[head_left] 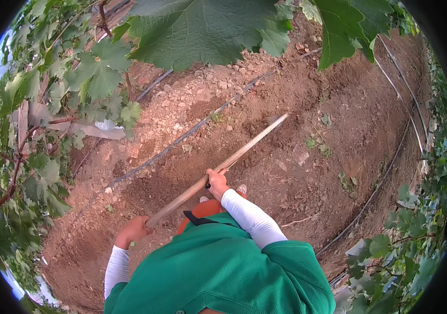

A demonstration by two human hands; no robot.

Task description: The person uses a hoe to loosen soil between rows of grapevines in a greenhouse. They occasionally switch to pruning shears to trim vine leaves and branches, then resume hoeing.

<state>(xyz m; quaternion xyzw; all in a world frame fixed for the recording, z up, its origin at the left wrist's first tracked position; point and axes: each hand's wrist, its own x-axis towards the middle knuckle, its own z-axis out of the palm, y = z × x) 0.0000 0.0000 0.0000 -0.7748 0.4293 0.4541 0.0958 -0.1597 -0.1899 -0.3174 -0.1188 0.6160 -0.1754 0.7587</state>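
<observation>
A hoe [255,141] with a long, pale wooden handle slants across the middle, from low left up to the far right. Its far end meets the brown soil [296,172], where a greyish blade shows faintly, blurred against the dirt. My left hand [133,231] is closed round the near end of the handle. Farther up, about mid-handle, my right hand [217,184] grips it, thumb laid along the wood. Both wrists come out of white sleeves.
A black drip hose [192,131] runs diagonally over the stony soil beyond the handle; another hose [375,193] curves at right. Grapevines [35,178] line the left, and more leaves [406,240] stand at right. A large leaf [197,31] hangs close overhead.
</observation>
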